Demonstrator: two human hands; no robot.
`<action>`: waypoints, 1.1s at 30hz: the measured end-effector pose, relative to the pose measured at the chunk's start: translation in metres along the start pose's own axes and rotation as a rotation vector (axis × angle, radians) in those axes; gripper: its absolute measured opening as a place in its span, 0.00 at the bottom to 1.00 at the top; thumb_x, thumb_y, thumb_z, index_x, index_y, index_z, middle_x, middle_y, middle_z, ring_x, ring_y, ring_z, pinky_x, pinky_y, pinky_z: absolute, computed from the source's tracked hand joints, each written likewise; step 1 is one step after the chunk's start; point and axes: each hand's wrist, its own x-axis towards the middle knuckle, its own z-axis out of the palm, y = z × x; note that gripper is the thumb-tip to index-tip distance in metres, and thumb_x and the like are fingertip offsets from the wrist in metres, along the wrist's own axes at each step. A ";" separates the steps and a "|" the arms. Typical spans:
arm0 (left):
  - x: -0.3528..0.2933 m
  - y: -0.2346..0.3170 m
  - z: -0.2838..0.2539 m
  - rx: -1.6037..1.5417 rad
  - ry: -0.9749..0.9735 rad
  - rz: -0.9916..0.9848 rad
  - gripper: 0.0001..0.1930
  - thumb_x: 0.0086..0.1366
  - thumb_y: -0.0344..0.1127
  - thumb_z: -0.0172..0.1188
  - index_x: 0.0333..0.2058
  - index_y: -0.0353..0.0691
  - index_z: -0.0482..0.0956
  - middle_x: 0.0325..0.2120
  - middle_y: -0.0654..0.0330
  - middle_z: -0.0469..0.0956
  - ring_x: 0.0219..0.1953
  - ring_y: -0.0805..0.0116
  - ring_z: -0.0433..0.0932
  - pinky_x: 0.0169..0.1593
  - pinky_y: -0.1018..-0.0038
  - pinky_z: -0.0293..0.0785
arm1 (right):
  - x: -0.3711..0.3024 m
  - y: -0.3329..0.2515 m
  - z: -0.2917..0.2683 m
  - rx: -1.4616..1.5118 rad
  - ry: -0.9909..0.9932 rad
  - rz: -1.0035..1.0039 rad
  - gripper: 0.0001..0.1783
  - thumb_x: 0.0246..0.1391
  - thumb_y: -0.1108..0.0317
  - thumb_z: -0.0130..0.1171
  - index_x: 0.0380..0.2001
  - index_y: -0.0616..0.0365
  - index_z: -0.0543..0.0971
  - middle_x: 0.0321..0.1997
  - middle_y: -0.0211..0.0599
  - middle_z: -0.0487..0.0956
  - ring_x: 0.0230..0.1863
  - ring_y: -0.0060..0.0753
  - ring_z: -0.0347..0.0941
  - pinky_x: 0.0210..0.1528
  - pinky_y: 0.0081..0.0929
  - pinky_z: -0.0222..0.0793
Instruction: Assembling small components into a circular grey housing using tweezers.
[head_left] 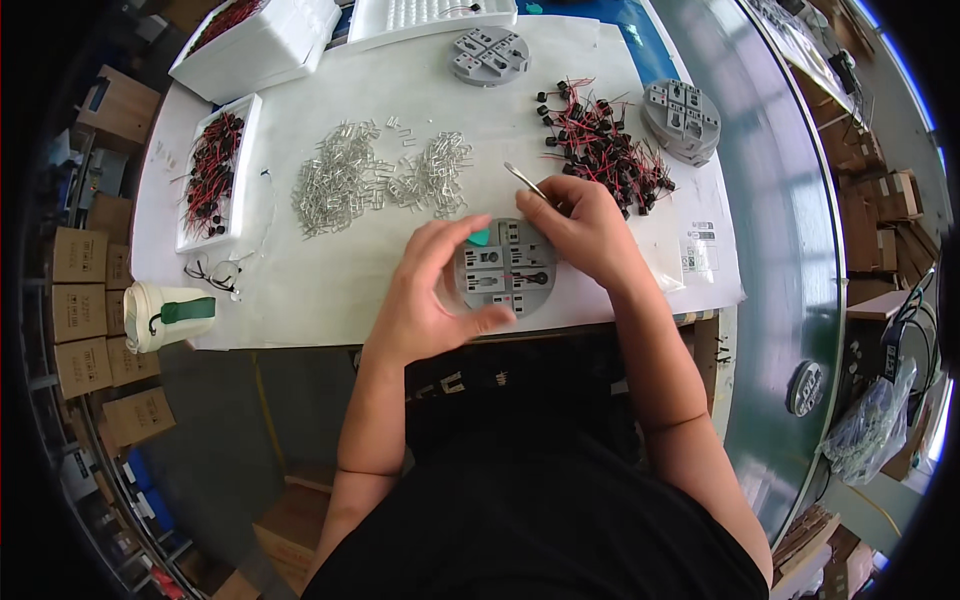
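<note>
Now, left hand point(425, 285): curving around the left side of the round gray fixture point(509, 262), spreading thumb and fingers apart; not showing clearly whether touching the rim.
Right hand point(585, 225): pinching a slim metal tool point(522, 180) between thumb and fingers, hovering just beyond the fixture's upper right edge.
Tool axis: slanting up and leftward out of the grip, pointing away from the fixture.
Fixture position: lying on the worktop point(330, 290) by the near edge, sitting right of the left palm and below-left of the right fingers; showing no long axis, being round.
Nearer side: being the left, with thumb reaching the lower rim in view.
Metal pin heap point(345, 180): spreading beyond the left fingers.
Wired component pile point(600, 145): lying just past the right knuckles.
</note>
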 end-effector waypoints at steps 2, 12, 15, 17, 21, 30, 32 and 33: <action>0.008 0.002 -0.003 0.056 0.024 -0.005 0.35 0.56 0.36 0.81 0.62 0.38 0.78 0.48 0.55 0.81 0.51 0.60 0.80 0.57 0.66 0.78 | 0.002 0.004 -0.002 0.097 0.003 0.038 0.19 0.67 0.57 0.69 0.38 0.67 0.85 0.30 0.26 0.83 0.31 0.14 0.72 0.33 0.21 0.68; 0.059 0.029 0.001 0.273 -0.206 -0.109 0.08 0.64 0.28 0.71 0.42 0.35 0.85 0.34 0.54 0.85 0.35 0.61 0.86 0.41 0.67 0.81 | 0.001 0.012 -0.009 0.196 0.047 0.003 0.19 0.69 0.56 0.68 0.38 0.66 0.85 0.31 0.26 0.83 0.32 0.13 0.71 0.34 0.19 0.67; 0.062 0.027 0.002 0.347 -0.245 -0.097 0.09 0.64 0.30 0.72 0.42 0.36 0.85 0.34 0.54 0.85 0.36 0.58 0.86 0.42 0.66 0.81 | 0.001 0.014 -0.007 0.201 0.051 -0.021 0.19 0.69 0.57 0.68 0.38 0.66 0.85 0.31 0.26 0.83 0.32 0.12 0.71 0.34 0.19 0.66; 0.062 0.026 0.001 0.394 -0.257 -0.104 0.10 0.64 0.31 0.72 0.43 0.36 0.86 0.34 0.54 0.85 0.36 0.56 0.86 0.42 0.65 0.82 | 0.004 0.014 -0.002 0.226 0.044 -0.050 0.18 0.69 0.57 0.68 0.38 0.65 0.85 0.31 0.25 0.83 0.31 0.12 0.70 0.33 0.19 0.65; 0.059 0.027 0.002 0.540 -0.206 0.068 0.15 0.63 0.39 0.75 0.43 0.37 0.86 0.38 0.56 0.84 0.40 0.53 0.85 0.45 0.62 0.82 | 0.003 0.015 -0.008 0.227 0.034 -0.003 0.18 0.72 0.55 0.64 0.39 0.61 0.85 0.29 0.21 0.80 0.27 0.11 0.68 0.27 0.18 0.61; 0.052 0.067 0.031 1.032 -0.585 -0.199 0.39 0.51 0.62 0.80 0.54 0.42 0.78 0.44 0.53 0.80 0.48 0.49 0.82 0.47 0.56 0.81 | -0.008 0.010 -0.011 0.660 0.237 0.081 0.19 0.79 0.55 0.54 0.40 0.60 0.84 0.30 0.25 0.80 0.23 0.14 0.67 0.25 0.17 0.61; 0.043 0.068 0.024 0.946 -0.471 -0.121 0.39 0.51 0.60 0.81 0.54 0.43 0.77 0.48 0.52 0.78 0.50 0.49 0.81 0.49 0.57 0.80 | -0.008 0.011 -0.008 0.665 0.230 -0.023 0.19 0.79 0.56 0.53 0.41 0.60 0.83 0.30 0.26 0.80 0.23 0.14 0.67 0.25 0.17 0.61; 0.037 0.069 0.019 0.860 -0.369 -0.034 0.39 0.50 0.58 0.82 0.54 0.43 0.76 0.51 0.50 0.76 0.52 0.49 0.80 0.51 0.57 0.80 | -0.008 0.012 -0.006 0.675 0.235 -0.121 0.19 0.80 0.57 0.52 0.41 0.60 0.82 0.30 0.27 0.80 0.23 0.14 0.67 0.25 0.16 0.61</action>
